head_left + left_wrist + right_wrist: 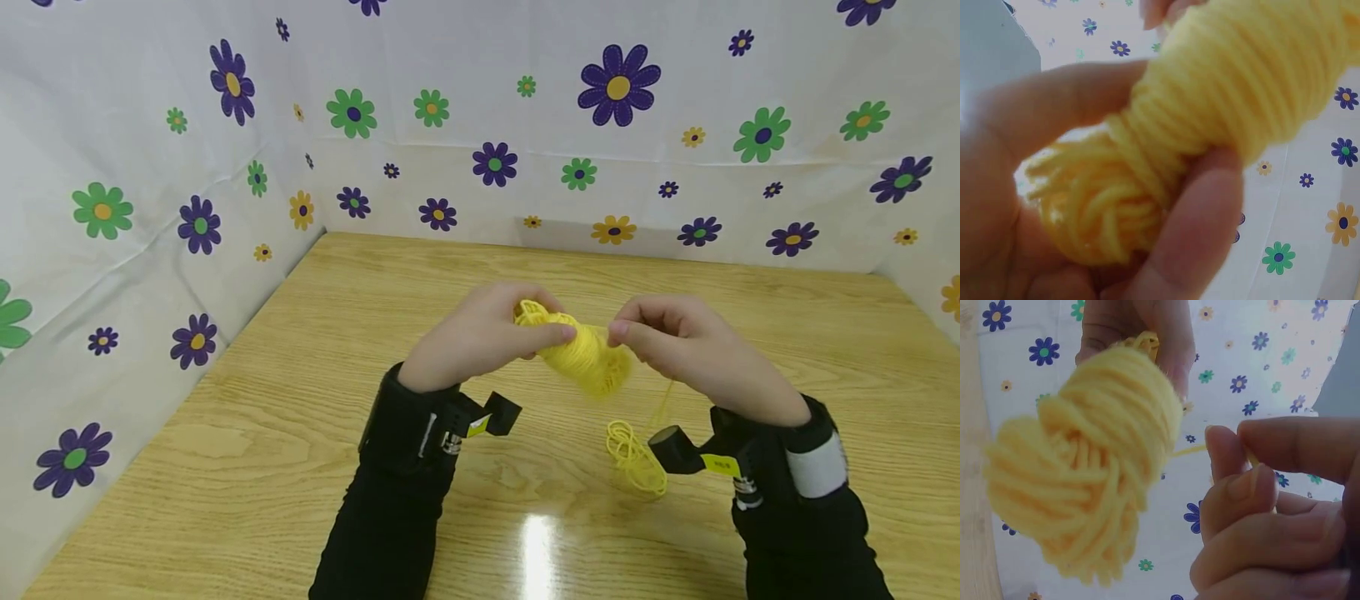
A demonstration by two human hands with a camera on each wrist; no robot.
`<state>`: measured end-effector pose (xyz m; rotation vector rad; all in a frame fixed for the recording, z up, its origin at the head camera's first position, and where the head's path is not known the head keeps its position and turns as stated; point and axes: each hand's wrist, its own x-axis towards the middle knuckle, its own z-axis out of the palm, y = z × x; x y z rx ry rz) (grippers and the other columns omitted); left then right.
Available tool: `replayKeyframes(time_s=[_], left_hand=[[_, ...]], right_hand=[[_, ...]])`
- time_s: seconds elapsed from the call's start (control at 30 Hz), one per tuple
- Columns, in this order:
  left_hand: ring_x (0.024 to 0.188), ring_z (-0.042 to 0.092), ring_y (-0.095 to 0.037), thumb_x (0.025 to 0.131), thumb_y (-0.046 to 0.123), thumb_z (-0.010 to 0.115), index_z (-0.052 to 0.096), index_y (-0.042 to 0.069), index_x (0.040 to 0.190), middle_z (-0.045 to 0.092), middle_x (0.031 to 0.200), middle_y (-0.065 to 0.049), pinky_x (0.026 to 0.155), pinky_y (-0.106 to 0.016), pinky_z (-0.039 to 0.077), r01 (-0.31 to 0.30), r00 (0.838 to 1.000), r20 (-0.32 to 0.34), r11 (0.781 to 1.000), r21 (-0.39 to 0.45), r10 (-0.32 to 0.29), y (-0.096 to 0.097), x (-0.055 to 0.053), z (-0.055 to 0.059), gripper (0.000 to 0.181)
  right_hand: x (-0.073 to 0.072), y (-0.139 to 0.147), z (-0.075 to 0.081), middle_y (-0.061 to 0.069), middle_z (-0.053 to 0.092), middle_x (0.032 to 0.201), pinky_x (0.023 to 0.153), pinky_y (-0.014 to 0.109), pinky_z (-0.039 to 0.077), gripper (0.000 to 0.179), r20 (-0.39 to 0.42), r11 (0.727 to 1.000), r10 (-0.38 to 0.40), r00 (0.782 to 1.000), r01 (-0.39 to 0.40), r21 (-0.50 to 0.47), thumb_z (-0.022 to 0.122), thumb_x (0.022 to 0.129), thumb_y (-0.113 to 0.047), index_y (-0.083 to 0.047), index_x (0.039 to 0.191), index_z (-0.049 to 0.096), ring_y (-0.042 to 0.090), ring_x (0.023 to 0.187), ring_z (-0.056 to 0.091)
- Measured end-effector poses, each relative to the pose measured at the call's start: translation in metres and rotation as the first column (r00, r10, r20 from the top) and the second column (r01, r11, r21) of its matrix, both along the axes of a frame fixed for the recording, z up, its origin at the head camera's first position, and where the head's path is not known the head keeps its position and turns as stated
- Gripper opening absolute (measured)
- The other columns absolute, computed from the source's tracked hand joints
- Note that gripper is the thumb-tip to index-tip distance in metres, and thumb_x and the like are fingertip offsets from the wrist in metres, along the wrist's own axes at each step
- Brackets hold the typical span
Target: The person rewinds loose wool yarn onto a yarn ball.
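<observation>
A yellow yarn skein (581, 354), wound round its middle with looped ends, is held above the table. My left hand (495, 329) grips one end, its thumb pressing the wound part; in the left wrist view the skein (1229, 81) slants up from the palm. To its right, my right hand (678, 346) pinches a single yarn strand between thumb and fingertips. The right wrist view shows that strand (1190, 450) running taut from the skein to the pinching fingers (1235, 469). From the right hand the yarn hangs down to a loose pile (636, 458) on the table.
A light wooden table (247, 417) lies under both hands. White cloth with printed flowers (450, 192) stands behind it and along the left side. Each wrist wears a black strap with a small camera (675, 450). A light reflection shows near the front of the table.
</observation>
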<state>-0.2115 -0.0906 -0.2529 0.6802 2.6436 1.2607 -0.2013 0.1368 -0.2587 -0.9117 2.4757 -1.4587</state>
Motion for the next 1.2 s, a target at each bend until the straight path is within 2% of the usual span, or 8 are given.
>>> replayKeyframes(time_s=[0.2,0.43,0.6,0.73,0.83,1.0,1.2], left_hand=[[0.072,0.057,-0.019,0.086,0.032,0.063,0.062,0.01,0.107,0.058,0.094,-0.005,0.061,-0.029,0.05,-0.109,0.993,-0.036,0.994,0.025,0.11,0.002,-0.001,0.0,0.03],[0.072,0.059,-0.018,0.087,0.033,0.062,0.06,0.007,0.114,0.061,0.092,-0.006,0.062,-0.031,0.051,-0.224,0.972,-0.047,0.969,0.103,0.23,0.005,-0.002,0.0,0.037],[0.072,0.062,-0.016,0.088,0.033,0.061,0.058,0.005,0.116,0.062,0.098,-0.008,0.064,-0.032,0.052,-0.277,0.955,-0.05,0.937,0.211,0.294,0.005,-0.004,0.0,0.04],[0.072,0.064,-0.018,0.088,0.03,0.062,0.059,0.005,0.113,0.06,0.103,-0.009,0.067,-0.033,0.053,-0.301,0.944,-0.032,0.896,0.327,0.329,0.005,-0.005,-0.001,0.036],[0.076,0.064,-0.02,0.088,0.027,0.062,0.059,0.005,0.11,0.06,0.102,-0.01,0.07,-0.032,0.055,-0.302,0.943,-0.005,0.861,0.409,0.333,0.006,-0.006,0.0,0.032],[0.083,0.062,-0.021,0.088,0.022,0.062,0.058,0.001,0.109,0.058,0.102,-0.011,0.073,-0.03,0.055,-0.273,0.954,0.035,0.816,0.51,0.298,0.007,-0.004,0.001,0.03],[0.09,0.059,-0.023,0.09,0.015,0.06,0.057,-0.004,0.11,0.055,0.109,-0.014,0.076,-0.031,0.055,-0.185,0.982,0.08,0.755,0.63,0.174,0.007,-0.002,0.004,0.027]], right_hand=[[0.003,0.0,0.002,0.009,0.039,0.067,0.039,0.03,0.028,0.022,-0.016,1.0,-0.006,1.0,0.006,-0.014,0.044,0.099,-0.015,-0.001,0.093,0.06,0.018,0.049,0.032],[0.007,-0.003,0.004,0.012,0.045,0.072,0.039,0.028,0.032,0.022,-0.049,0.999,-0.037,0.998,0.038,0.022,0.046,0.098,-0.02,-0.005,0.092,0.061,0.018,0.05,0.036],[0.008,-0.006,0.004,0.011,0.046,0.071,0.041,0.028,0.034,0.02,-0.08,0.998,-0.016,0.997,0.021,0.051,0.046,0.098,-0.018,-0.008,0.093,0.063,0.018,0.05,0.037],[0.008,-0.009,0.003,0.01,0.047,0.072,0.042,0.028,0.034,0.02,-0.088,0.998,0.005,0.996,0.0,0.065,0.046,0.098,-0.016,-0.009,0.094,0.064,0.018,0.05,0.038],[0.008,-0.011,0.002,0.011,0.047,0.07,0.041,0.028,0.033,0.02,-0.087,0.997,0.02,0.996,-0.013,0.071,0.047,0.098,-0.016,-0.009,0.094,0.065,0.018,0.049,0.037],[0.005,-0.013,-0.002,0.009,0.05,0.07,0.04,0.025,0.033,0.02,-0.088,0.995,0.044,0.995,-0.035,0.095,0.047,0.097,-0.014,-0.008,0.093,0.066,0.017,0.047,0.037],[0.002,-0.016,-0.005,0.008,0.052,0.07,0.041,0.023,0.033,0.02,-0.055,0.991,0.076,0.996,-0.069,0.119,0.047,0.097,-0.013,-0.008,0.095,0.066,0.015,0.045,0.037]])
